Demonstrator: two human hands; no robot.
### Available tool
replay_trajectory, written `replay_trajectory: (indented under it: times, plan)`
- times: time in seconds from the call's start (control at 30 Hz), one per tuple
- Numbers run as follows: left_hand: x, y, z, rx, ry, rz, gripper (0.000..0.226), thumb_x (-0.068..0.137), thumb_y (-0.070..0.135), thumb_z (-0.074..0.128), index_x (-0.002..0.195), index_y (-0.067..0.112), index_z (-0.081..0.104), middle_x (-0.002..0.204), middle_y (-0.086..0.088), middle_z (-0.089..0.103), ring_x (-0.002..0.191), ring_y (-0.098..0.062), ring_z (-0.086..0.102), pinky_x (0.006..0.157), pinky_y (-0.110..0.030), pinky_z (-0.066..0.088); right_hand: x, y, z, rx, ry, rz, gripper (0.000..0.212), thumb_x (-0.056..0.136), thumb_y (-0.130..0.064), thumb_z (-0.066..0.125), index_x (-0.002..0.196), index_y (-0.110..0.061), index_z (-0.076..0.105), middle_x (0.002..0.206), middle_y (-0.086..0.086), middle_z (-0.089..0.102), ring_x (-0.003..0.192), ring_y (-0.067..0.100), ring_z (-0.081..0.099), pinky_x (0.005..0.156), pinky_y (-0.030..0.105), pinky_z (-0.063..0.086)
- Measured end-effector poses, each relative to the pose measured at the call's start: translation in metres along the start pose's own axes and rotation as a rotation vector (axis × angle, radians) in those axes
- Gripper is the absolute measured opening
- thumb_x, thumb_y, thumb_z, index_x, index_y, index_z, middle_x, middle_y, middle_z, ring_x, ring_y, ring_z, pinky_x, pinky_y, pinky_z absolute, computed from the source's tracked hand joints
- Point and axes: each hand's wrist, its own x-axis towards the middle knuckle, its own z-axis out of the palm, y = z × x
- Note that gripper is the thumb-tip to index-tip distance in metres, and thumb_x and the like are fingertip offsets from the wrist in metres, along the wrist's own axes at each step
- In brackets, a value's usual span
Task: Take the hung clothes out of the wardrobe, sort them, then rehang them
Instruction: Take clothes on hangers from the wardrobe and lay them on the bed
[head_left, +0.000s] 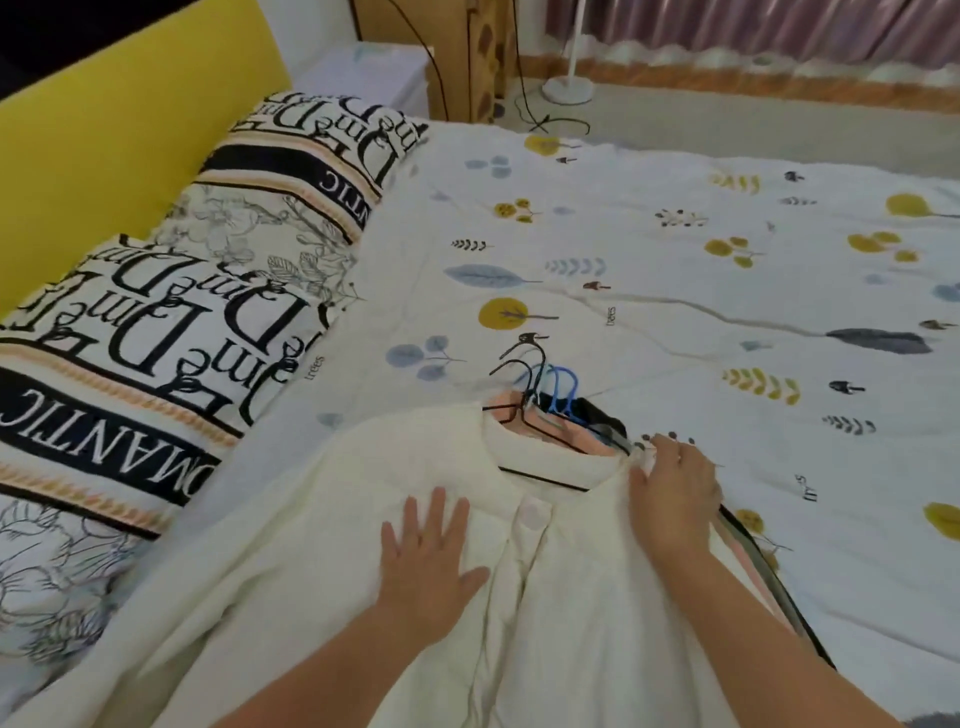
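Clothes (545, 597) on bed (675, 234) | left hand (426, 551) – flat, fingers spread | right hand (675, 488) – pinching shoulder

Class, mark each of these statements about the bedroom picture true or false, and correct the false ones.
1. The left hand lies flat on the white shirt. True.
2. The clothes lie on the floor. False: they lie on the bed.
3. The hangers are still in the clothes. True.
4. The right hand holds a pillow. False: it grips the shirt's shoulder.
5. The headboard is red. False: it is yellow.
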Motion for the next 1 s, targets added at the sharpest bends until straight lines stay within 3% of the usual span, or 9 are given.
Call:
replay_trajectory:
  times: [0.07,0.17,0.33,0.4,0.5,0.57,0.7,0.8,1.0]
  plan:
    - [0.011,0.002,0.008,-0.014,-0.034,-0.030,0.115,0.030,0.074,-0.048,0.131,0.021,-0.035,0.140,0.001,-0.040,0.141,-0.034,-0.021,0.113,-0.053,-0.006,-0.019,-0.006,0.010,-0.090,-0.081,0.019,0.055,0.095,-0.033,0.047,0.144,-0.015,0.030,0.151,0.018,0.022,0.141,0.033,0.015,0.112,0.052,0.014]
    - [0.024,0.004,0.017,-0.040,-0.055,-0.074,0.115,0.025,0.068,-0.053,0.127,0.020,-0.037,0.136,0.000,-0.041,0.141,-0.034,-0.020,0.113,-0.054,-0.006,-0.053,-0.011,0.038,-0.230,-0.280,-0.049,0.074,0.094,-0.054,0.030,0.151,-0.017,0.002,0.157,0.018,-0.007,0.144,0.037,-0.010,0.110,0.062,0.001]
    - [0.040,0.006,0.027,-0.043,-0.058,-0.095,0.110,0.032,0.072,-0.050,0.130,0.024,-0.031,0.146,-0.001,-0.032,0.142,-0.036,-0.015,0.113,-0.056,-0.003,-0.047,0.005,0.072,-0.294,-0.482,-0.064,0.080,0.090,-0.060,0.012,0.133,-0.006,0.052,0.139,0.026,0.044,0.127,0.048,0.040,0.089,0.072,0.034]
    - [0.044,0.008,0.025,0.007,-0.092,-0.102,0.112,0.033,0.074,-0.048,0.131,0.023,-0.034,0.142,0.000,-0.038,0.142,-0.035,-0.018,0.113,-0.054,-0.004,-0.038,0.006,0.069,-0.299,-0.531,-0.068,0.080,0.088,-0.060,0.011,0.141,-0.007,0.039,0.147,0.026,0.032,0.134,0.048,0.030,0.094,0.073,0.028]
    - [0.045,0.008,0.019,0.063,-0.153,-0.106,0.085,0.080,0.075,-0.004,0.144,0.023,-0.023,0.152,-0.003,-0.030,0.142,-0.034,-0.018,0.114,-0.053,-0.002,-0.032,0.009,0.070,-0.303,-0.510,-0.125,0.075,0.093,-0.060,0.016,0.150,-0.017,-0.009,0.156,0.017,-0.016,0.143,0.038,-0.016,0.110,0.064,0.003]
    - [0.043,0.006,0.009,0.081,-0.191,-0.092,0.076,0.093,0.061,0.022,0.147,0.024,-0.017,0.154,-0.004,-0.024,0.143,-0.034,-0.013,0.115,-0.052,0.003,-0.029,0.006,0.059,-0.305,-0.521,-0.123,0.075,0.095,-0.058,0.022,0.149,-0.019,-0.012,0.155,0.014,-0.020,0.142,0.036,-0.019,0.112,0.061,0.002]
    - [0.034,0.002,-0.023,0.031,-0.262,-0.064,0.060,0.098,0.043,0.032,0.149,0.018,0.012,0.157,-0.005,0.008,0.142,-0.027,0.017,0.114,-0.040,0.019,-0.025,-0.001,0.023,-0.297,-0.577,-0.171,0.058,0.098,-0.047,0.030,0.146,-0.017,0.018,0.155,0.014,0.011,0.143,0.035,0.010,0.110,0.050,0.027]
    - [0.012,0.004,-0.057,-0.080,-0.216,-0.014,0.044,0.100,0.035,0.033,0.139,0.016,0.038,0.146,-0.002,0.038,0.134,-0.018,0.035,0.108,-0.027,0.026,-0.031,-0.008,-0.016,-0.253,-0.569,-0.202,0.037,0.099,-0.037,0.032,0.124,-0.014,0.045,0.129,0.007,0.050,0.119,0.025,0.048,0.094,0.035,0.043]
    - [-0.064,0.009,-0.114,-0.194,-0.119,0.051,0.035,0.098,0.034,0.038,0.127,0.019,0.052,0.132,0.001,0.053,0.120,-0.016,0.048,0.097,-0.024,0.036,-0.074,-0.031,-0.095,-0.227,-0.690,-0.311,0.039,0.098,-0.032,0.039,0.133,-0.017,0.044,0.135,0.002,0.049,0.120,0.020,0.048,0.093,0.028,0.041]
